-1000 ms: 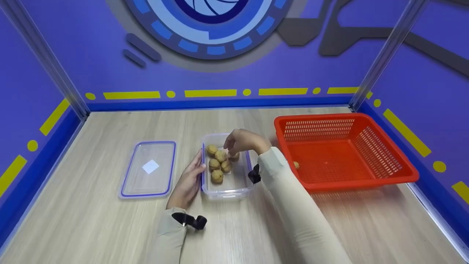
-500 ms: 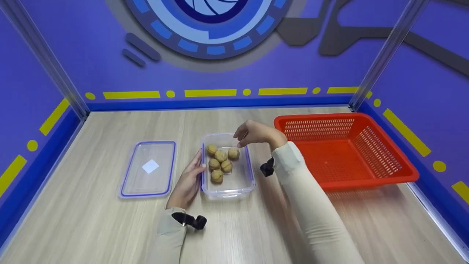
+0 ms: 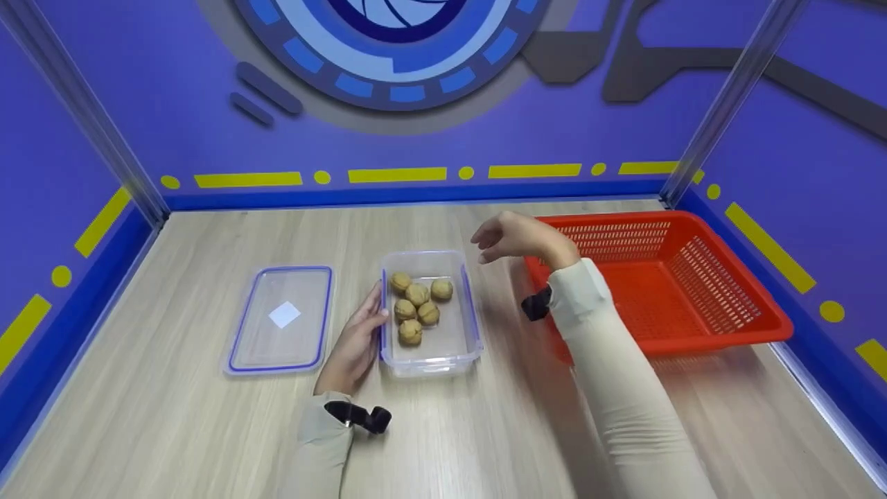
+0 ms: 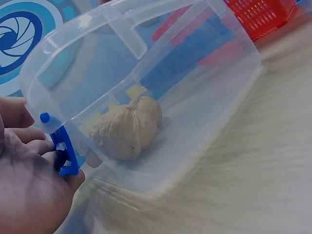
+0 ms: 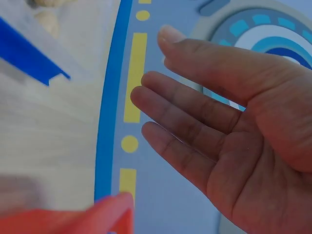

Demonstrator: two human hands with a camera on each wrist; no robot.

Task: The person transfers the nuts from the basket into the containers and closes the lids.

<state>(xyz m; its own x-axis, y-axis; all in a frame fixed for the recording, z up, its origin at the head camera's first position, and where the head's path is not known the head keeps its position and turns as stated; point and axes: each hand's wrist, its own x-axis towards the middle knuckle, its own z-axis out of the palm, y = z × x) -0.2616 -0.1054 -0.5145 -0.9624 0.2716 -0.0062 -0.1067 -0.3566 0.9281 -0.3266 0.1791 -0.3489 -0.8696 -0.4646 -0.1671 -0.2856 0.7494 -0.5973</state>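
Head camera: looked forward and down from above the near side of the worktop (image 3: 173, 402). Left wrist camera, tilted, faced clear plastic container (image 4: 204, 107) closely; right wrist camera, rolled sideways, viewed far edge past right hand (image 5: 239, 139). All three shared the container and printed back panel (image 3: 416, 149).

On my remote feed I see the right hand (image 5: 248, 141), fingers loosely extended before a patterned wall (image 5: 170, 200), a blurred red rim (image 5: 83, 219) below, and, upper left on the worktop (image 5: 58, 122), a clear blue-edged container (image 5: 24, 56) holding possibly walnuts (image 5: 47, 22).
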